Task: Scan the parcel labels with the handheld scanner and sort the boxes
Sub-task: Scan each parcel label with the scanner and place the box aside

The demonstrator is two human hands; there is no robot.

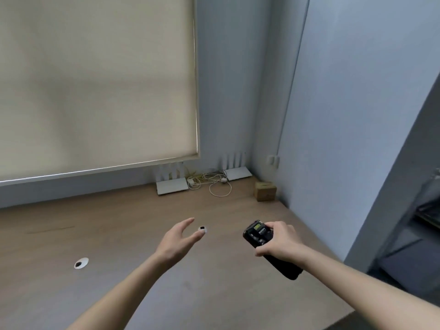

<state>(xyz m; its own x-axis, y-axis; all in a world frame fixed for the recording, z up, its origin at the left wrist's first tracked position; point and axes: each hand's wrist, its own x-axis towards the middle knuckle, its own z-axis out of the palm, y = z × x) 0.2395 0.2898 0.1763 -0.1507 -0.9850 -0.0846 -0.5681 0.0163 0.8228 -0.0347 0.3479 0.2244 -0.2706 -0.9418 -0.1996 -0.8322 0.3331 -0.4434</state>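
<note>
Blur softens the whole head view, so fine detail is hard to read. Markings on the scanner (263, 236) cannot be made out beyond a small lit green screen near its upper end. Its middle is covered by the fingers of the right hand (282, 244), and only the head and the dark lower handle show. Both forearms are cut off by the lower frame edge. On the far right, dark shapes sit beyond a blue-grey wall edge; what they are cannot be told.

Grip state, right hand: clenched around the scanner, thumb on top near the screen, held above the worktop (119, 222). Grip state, left hand (177, 241): released, fingers straight and slightly spread, holding nothing, hovering over the worktop. Its fingertips overlap a small round cable hole (202, 228) in the picture. A second cable hole (81, 263) lies well apart to the left.

One small cardboard box (265, 191) stands in the far right corner of the worktop, against the wall; no label on it can be read.

Worktop surface: brown wood grain, running into a corner. Along the back edge lie two white routers (171, 185) (238, 173) with upright antennas, and a tangle of white cables (209, 181) between them. A beige roller blind (95, 79) is lowered over the window on the left. Walls are pale blue-grey, with a wall socket (273, 160) near the corner.
</note>
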